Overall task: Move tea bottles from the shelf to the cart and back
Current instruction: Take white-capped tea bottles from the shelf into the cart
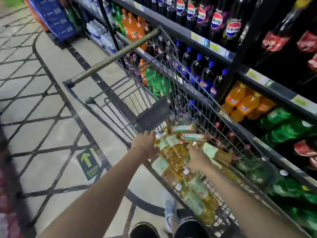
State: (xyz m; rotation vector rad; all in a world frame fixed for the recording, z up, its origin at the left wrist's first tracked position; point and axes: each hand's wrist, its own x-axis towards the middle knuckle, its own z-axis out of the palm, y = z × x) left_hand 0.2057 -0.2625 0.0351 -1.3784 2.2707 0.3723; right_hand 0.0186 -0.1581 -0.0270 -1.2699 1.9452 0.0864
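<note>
**Reaching into a loaded cart**

Both arms are stretching down into the cart (154, 114), which is standing just beside the drinks shelf (274, 88). The tea bottles (178, 152) are lying heaped on their sides across the basket's near end and middle. The left grip (145, 146) is hanging spread, fingers straight, over the caps by the cart's left wall, pinching nothing. The right grip (199, 158) is pushing down among the bottles nearer the right wall. Its fingers are hidden, so I cannot tell whether it is closing on one. Judging by the pile, the loading leg is looking largely finished, with the whole return to the shelf left to do.
</note>
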